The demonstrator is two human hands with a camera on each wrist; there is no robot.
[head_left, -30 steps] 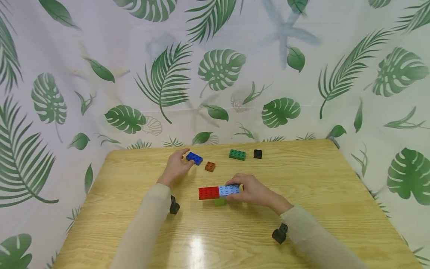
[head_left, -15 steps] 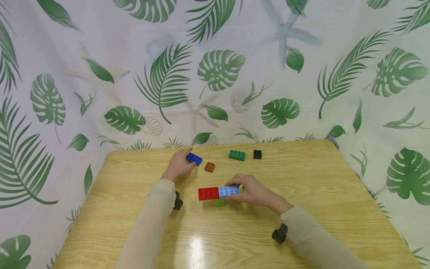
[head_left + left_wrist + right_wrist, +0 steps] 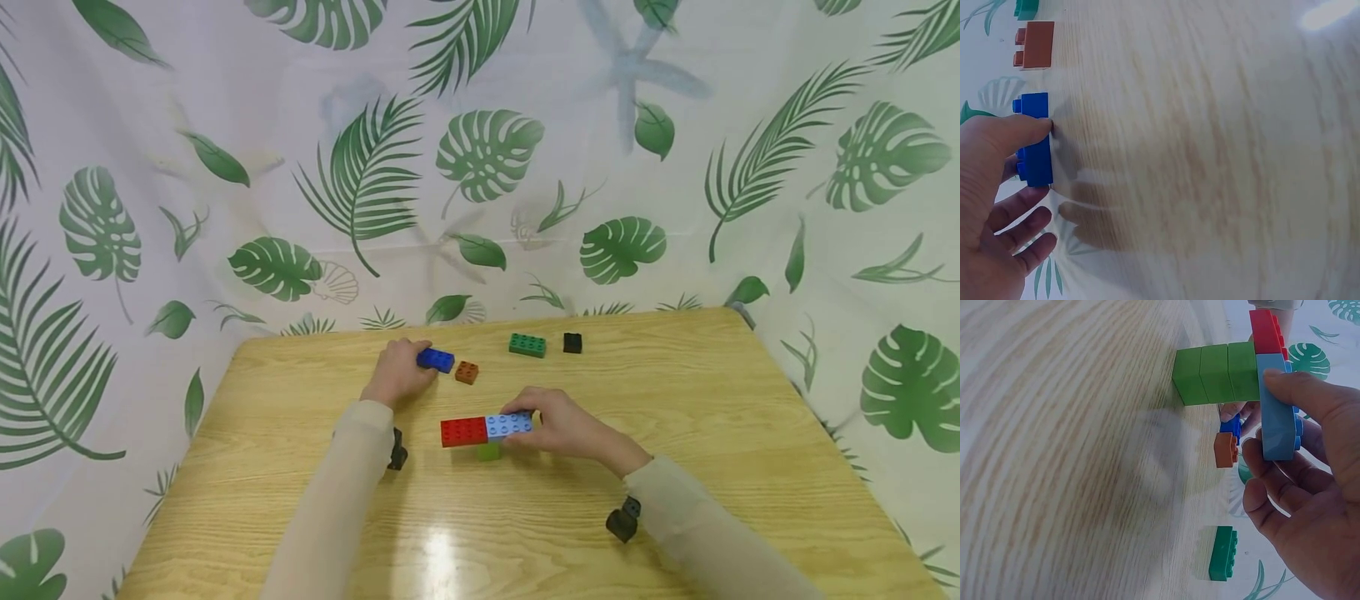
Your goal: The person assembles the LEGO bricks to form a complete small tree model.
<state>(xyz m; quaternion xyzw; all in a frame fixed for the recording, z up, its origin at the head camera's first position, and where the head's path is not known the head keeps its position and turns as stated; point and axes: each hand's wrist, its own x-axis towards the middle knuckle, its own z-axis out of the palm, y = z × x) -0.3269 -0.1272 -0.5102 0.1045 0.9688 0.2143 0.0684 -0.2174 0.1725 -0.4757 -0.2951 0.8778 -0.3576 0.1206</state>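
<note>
A dark blue building brick [image 3: 437, 360] lies near the back of the table, and my left hand [image 3: 400, 371] pinches it between thumb and fingers. In the left wrist view the thumb crosses the side of the blue brick [image 3: 1038, 159]. My right hand [image 3: 564, 425] grips a light blue brick [image 3: 1275, 419] by its sides. That brick and a red brick [image 3: 463, 432] sit end to end on top of a stack of light green bricks [image 3: 1216, 374], which stands upright on the table. From above, the red and light blue bricks hide most of the green stack.
An orange-brown brick [image 3: 467, 372] lies just right of the blue one. Farther right at the back are a dark green brick [image 3: 528, 345] and a small black brick [image 3: 573, 343]. The wooden table [image 3: 675, 375] ends at a leaf-patterned cloth [image 3: 480, 158].
My left hand has closed on the dark blue brick and turned it slightly, so it lies straighter. The right hand stays on the light blue brick.
</note>
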